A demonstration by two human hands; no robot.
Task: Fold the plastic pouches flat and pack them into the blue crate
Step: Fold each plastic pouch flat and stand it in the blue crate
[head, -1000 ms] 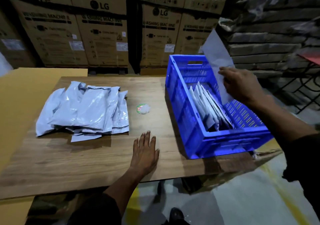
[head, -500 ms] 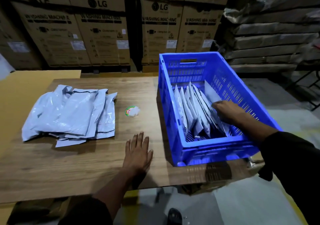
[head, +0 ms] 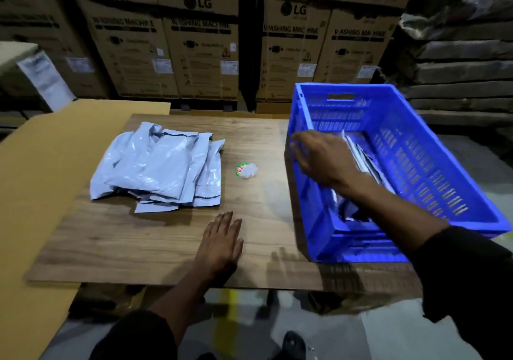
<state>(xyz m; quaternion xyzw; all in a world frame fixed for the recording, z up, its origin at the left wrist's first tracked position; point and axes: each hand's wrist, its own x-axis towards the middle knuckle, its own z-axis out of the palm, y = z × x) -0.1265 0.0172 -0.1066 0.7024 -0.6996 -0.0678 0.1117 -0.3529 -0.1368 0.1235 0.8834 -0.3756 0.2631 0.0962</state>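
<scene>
A heap of grey plastic pouches (head: 161,165) lies on the left half of the wooden table (head: 138,243). The blue crate (head: 416,148) stands on the table's right side, with several folded pouches (head: 363,160) standing on edge inside it. My right hand (head: 319,157) hovers over the crate's left wall, fingers spread and pointing left, holding nothing. My left hand (head: 222,237) rests flat on the table near its front edge, fingers straight.
A small round green-rimmed sticker with a crumpled bit of plastic (head: 245,170) lies between the heap and the crate. A yellow cardboard sheet (head: 33,193) lies under the table on the left. Stacked LG washing machine boxes (head: 200,49) stand behind.
My right hand put the pouch it held into the crate, let go of it and has moved left out over the crate's left wall. My left hand stayed flat on the table.
</scene>
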